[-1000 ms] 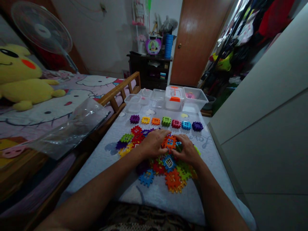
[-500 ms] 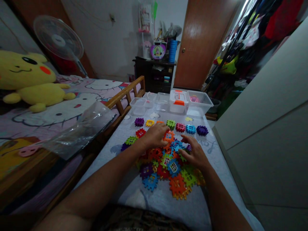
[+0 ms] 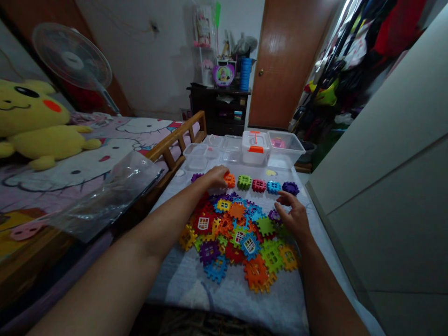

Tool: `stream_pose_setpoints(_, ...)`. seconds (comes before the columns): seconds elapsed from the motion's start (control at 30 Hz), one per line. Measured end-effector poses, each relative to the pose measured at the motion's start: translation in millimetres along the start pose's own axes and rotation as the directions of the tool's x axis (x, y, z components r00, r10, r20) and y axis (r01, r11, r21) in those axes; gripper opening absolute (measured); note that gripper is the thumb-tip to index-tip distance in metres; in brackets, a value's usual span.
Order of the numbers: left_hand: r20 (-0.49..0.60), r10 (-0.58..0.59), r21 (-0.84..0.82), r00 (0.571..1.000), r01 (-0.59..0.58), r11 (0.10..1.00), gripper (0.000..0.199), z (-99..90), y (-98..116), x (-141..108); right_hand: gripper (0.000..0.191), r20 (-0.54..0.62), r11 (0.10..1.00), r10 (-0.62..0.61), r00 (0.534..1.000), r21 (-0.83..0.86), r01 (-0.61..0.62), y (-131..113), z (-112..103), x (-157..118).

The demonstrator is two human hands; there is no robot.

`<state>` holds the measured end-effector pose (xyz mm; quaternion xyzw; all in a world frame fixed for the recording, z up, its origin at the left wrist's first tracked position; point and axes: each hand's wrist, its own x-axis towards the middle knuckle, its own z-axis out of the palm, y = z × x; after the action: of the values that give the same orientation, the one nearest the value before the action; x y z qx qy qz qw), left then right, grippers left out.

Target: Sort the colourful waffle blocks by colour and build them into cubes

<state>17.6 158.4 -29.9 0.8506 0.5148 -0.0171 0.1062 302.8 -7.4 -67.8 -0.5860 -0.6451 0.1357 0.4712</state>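
Observation:
My left hand (image 3: 217, 177) is at the row of plastic building blocks behind the pile, its fingers closed on the left side of an orange block (image 3: 230, 180). To the right in that row sit a green block (image 3: 244, 182), a pink-red block (image 3: 259, 185), a light blue block (image 3: 273, 187) and a dark purple block (image 3: 290, 188). A purple block (image 3: 197, 178) shows partly beyond my left wrist. My right hand (image 3: 293, 214) hovers open at the pile's right edge, beside a purple piece (image 3: 275, 215). Gear-edged pieces (image 3: 238, 211) of several colours lie heaped between my forearms.
Clear plastic boxes (image 3: 196, 156) stand at the table's far end, one with an orange-latched lid (image 3: 255, 148). A wooden bed rail (image 3: 175, 142) and a plastic bag (image 3: 115, 196) lie left. A white cabinet (image 3: 388, 186) borders the right side.
My left hand has moved from over the pile, where it held an orange piece, left and away to the row. My right hand has shifted slightly right, off the pile. The view has turned slightly right.

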Motion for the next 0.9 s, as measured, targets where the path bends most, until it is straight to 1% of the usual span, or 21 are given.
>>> stream_pose_setpoints(0.2,0.048,-0.016,0.025,0.999,0.015,1.0,0.043,1.9,4.7,2.6,0.036,0.004,1.0,0.007,1.0,0.001,-0.007,-2.5,-1.4,-0.4)
stream_pose_setpoints(0.4,0.046,-0.019,0.05,0.999,0.016,0.999,0.056,0.1,10.3,2.6,0.033,0.024,1.0,-0.009,1.0,-0.013,0.009,-4.3,-2.9,-0.1)
stream_pose_setpoints(0.47,0.051,-0.016,0.058,0.999,0.013,0.998,0.053,0.6,11.6,3.5,0.032,0.024,1.0,-0.01,1.0,-0.015,0.01,-3.8,-3.0,-0.2)
stream_pose_setpoints(0.6,0.061,-0.006,0.062,0.998,0.002,0.998,0.042,2.5,12.5,6.1,0.032,0.021,1.0,-0.012,1.0,-0.007,0.012,-2.2,-3.1,0.0)
stream_pose_setpoints(0.8,0.074,0.0,0.057,0.997,-0.004,0.998,0.041,3.3,13.2,8.1,0.033,0.021,1.0,-0.002,1.0,0.003,0.002,-1.3,-2.2,0.5)
stream_pose_setpoints(0.87,0.076,-0.005,0.054,0.997,0.0,0.999,0.046,1.7,13.5,6.5,0.034,0.022,1.0,0.003,1.0,0.007,-0.003,-1.4,-1.5,0.3)
stream_pose_setpoints(0.9,0.075,-0.007,0.054,0.997,0.003,0.999,0.052,0.3,13.6,4.9,0.034,0.022,1.0,0.006,1.0,0.008,-0.006,-1.5,-1.1,0.2)
